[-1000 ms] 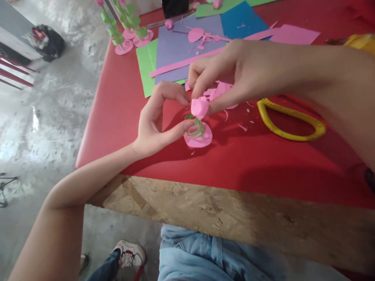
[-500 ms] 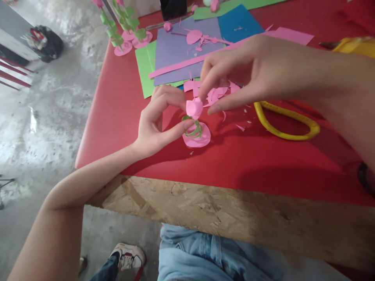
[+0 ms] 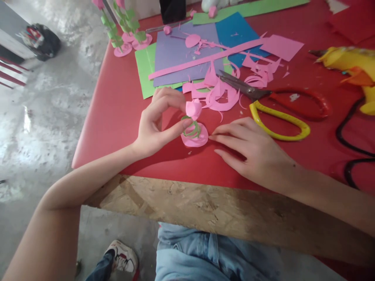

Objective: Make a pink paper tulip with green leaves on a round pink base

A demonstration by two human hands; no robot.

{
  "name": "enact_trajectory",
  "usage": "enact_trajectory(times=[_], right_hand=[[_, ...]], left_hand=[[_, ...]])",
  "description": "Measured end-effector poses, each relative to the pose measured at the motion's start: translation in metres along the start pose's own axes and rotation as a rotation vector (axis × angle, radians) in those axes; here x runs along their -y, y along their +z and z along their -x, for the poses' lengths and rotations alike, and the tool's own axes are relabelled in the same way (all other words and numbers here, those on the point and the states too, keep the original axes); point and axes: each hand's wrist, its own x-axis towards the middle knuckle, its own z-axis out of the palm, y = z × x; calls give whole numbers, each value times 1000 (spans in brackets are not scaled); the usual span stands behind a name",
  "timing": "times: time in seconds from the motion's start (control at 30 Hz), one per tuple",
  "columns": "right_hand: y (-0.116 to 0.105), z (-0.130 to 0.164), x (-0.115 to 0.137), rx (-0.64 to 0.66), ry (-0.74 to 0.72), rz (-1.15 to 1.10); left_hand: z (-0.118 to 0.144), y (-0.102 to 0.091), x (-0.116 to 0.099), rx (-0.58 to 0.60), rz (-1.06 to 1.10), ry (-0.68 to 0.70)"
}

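A small pink paper flower (image 3: 193,109) stands upright, its curled green stem rising from a round pink base (image 3: 202,137) on the red table. My left hand (image 3: 155,125) reaches around it, thumb and fingertips closed at the stem just under the bloom. To the right of the base, my right hand (image 3: 249,146) rests low on the table with its fingers apart and nothing in them. Its fingertips are close to the base's edge; whether they touch it I cannot tell.
Scissors (image 3: 254,93) with red and yellow handles lie behind my right hand, beside pink paper scraps (image 3: 224,99). Coloured sheets (image 3: 187,54) lie further back. Finished-looking paper flowers (image 3: 122,50) stand at the back left. A yellow glue gun (image 3: 345,62) lies at the right.
My right hand has come down from above the bloom to the table right of the base, uncovering the scissors and scraps. My left hand keeps its hold on the flower.
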Motion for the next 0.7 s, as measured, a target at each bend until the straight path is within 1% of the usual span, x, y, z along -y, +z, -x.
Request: enact_trajectory(times=[0.07,0.1,0.2,0.3,0.4,0.47,0.53,0.63,0.7], right_hand=[[0,-1,-1,10,-39,21],[0,-1,-1,11,-52,33],[0,-3,-1,-9,-86,73],[0,-5,-1,-10,-98,110],[-1,-6,-2,5,-106,121],[-2,-7,-3,15,-114,120],[-3,-7,-2,28,-110,112],[-11,-7,2,34,-78,98],[-24,-5,4,-4,-55,121]], left_hand=[[0,0,2,9,-29,77],[0,0,3,8,-39,94],[-1,-1,3,23,-37,50],[-1,-1,3,11,6,-37],[0,-2,4,-9,36,-16],[0,-2,4,8,29,13],[1,-2,3,25,23,-7],[1,-2,1,22,39,-49],[1,-2,-1,15,42,-73]])
